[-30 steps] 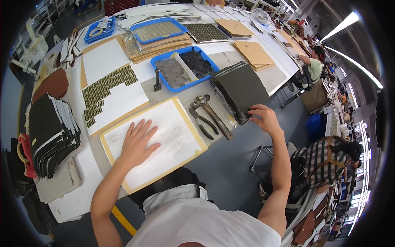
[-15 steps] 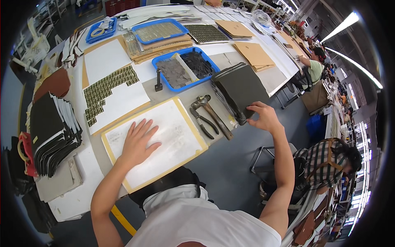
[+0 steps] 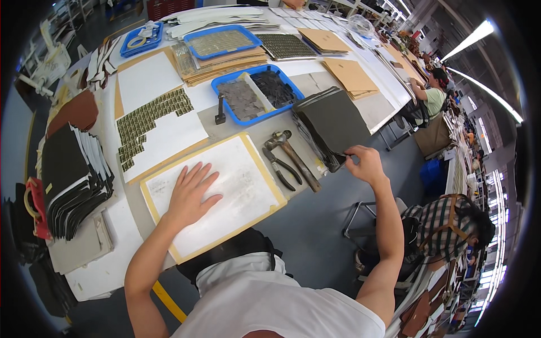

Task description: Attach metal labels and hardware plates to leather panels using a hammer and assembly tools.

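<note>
My left hand point(image 3: 193, 194) lies flat, fingers spread, on a white board point(image 3: 236, 188) with yellow-taped edges and grey smudges. At the near right corner of a stack of dark grey sheets point(image 3: 335, 121), my right hand point(image 3: 366, 165) pinches the top sheet's corner between thumb and fingers. The corner seems slightly raised; how many sheets are in the pinch I cannot tell. Between board and stack lie a hammer point(image 3: 297, 161) with a wooden handle and pliers point(image 3: 282, 169) with black handles.
Beyond the board sits a blue tray point(image 3: 243, 121) of grey and black pieces, beside a small black tool point(image 3: 220, 110). Patterned small pieces point(image 3: 149, 127) cover part of a white sheet. Another dark stack point(image 3: 70, 180) stands left. A person in plaid point(image 3: 445, 225) sits at right.
The fingers of my right hand have drawn together on the stack's corner and moved slightly right. My left hand stays flat on the board.
</note>
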A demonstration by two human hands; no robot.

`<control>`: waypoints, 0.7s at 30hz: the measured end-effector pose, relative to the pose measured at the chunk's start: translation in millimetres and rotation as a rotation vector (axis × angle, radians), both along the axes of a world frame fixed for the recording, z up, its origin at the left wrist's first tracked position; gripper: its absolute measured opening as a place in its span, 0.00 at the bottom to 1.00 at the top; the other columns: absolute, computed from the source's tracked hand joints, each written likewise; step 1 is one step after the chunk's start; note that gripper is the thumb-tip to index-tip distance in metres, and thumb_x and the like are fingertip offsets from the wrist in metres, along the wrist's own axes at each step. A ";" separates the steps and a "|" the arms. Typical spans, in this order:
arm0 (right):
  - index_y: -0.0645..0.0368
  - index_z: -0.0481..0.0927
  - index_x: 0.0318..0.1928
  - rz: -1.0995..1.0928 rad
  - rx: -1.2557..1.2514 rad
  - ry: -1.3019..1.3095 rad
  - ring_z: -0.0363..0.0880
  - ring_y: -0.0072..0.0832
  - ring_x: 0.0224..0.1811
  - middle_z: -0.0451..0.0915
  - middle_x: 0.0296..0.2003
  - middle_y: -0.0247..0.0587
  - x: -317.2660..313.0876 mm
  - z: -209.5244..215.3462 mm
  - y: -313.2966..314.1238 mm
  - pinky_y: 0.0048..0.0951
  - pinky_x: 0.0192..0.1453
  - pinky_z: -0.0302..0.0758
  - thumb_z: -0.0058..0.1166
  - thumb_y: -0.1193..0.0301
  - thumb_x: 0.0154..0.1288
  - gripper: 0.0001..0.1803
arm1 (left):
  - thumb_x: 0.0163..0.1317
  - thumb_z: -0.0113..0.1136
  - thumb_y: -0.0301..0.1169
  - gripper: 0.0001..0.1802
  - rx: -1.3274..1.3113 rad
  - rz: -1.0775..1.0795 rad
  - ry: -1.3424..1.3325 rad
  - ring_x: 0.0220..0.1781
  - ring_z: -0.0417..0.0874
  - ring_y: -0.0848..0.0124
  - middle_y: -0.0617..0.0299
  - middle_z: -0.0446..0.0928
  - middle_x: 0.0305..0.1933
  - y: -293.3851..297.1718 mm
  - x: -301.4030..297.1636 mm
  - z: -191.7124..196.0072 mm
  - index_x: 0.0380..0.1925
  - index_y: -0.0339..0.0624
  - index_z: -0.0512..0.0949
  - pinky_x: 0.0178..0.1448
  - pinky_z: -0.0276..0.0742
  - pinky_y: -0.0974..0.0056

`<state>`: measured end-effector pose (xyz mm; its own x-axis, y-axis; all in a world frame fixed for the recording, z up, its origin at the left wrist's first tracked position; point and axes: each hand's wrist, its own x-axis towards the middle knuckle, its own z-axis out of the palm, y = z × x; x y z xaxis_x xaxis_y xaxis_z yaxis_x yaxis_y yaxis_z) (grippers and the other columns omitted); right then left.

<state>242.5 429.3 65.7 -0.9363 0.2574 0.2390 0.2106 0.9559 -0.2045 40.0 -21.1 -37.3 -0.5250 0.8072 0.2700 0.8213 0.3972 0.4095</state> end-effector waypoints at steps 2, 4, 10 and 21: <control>0.59 0.89 0.36 -0.097 -0.093 0.019 0.86 0.41 0.33 0.88 0.35 0.43 -2.5 -1.8 0.4 0.36 0.41 0.83 0.62 0.69 0.52 0.11 | 0.67 0.66 0.48 0.30 0.001 -0.002 0.006 0.79 0.65 0.51 0.49 0.71 0.73 -0.8 -0.1 0.6 0.64 0.44 0.79 0.83 0.51 0.43; 0.60 0.89 0.35 -0.101 -0.231 0.040 0.86 0.38 0.31 0.88 0.34 0.43 -1.1 -1.6 8.2 0.34 0.41 0.82 0.63 0.69 0.53 0.11 | 0.67 0.66 0.48 0.30 0.004 -0.005 0.004 0.79 0.65 0.51 0.49 0.71 0.74 0.4 -0.2 0.2 0.64 0.44 0.79 0.83 0.51 0.44; 0.63 0.89 0.35 -0.131 -0.260 0.055 0.86 0.33 0.31 0.88 0.30 0.43 -4.3 -3.0 14.5 0.32 0.42 0.82 0.64 0.70 0.54 0.10 | 0.67 0.65 0.48 0.31 -0.017 0.000 -0.010 0.80 0.63 0.52 0.50 0.70 0.74 -0.2 -1.3 0.6 0.64 0.44 0.78 0.83 0.50 0.44; 0.67 0.87 0.34 -0.373 -0.495 0.073 0.83 0.24 0.30 0.86 0.26 0.39 -6.9 0.5 25.0 0.27 0.39 0.78 0.64 0.71 0.60 0.09 | 0.68 0.64 0.50 0.31 -0.031 0.001 -0.006 0.81 0.61 0.54 0.51 0.69 0.76 0.0 0.0 -2.8 0.65 0.44 0.78 0.84 0.48 0.45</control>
<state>235.6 454.3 66.2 -0.7474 0.6609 0.0679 0.4810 0.6088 -0.6309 39.9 -21.1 -40.1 -0.5277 0.8143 0.2416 0.8182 0.4109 0.4022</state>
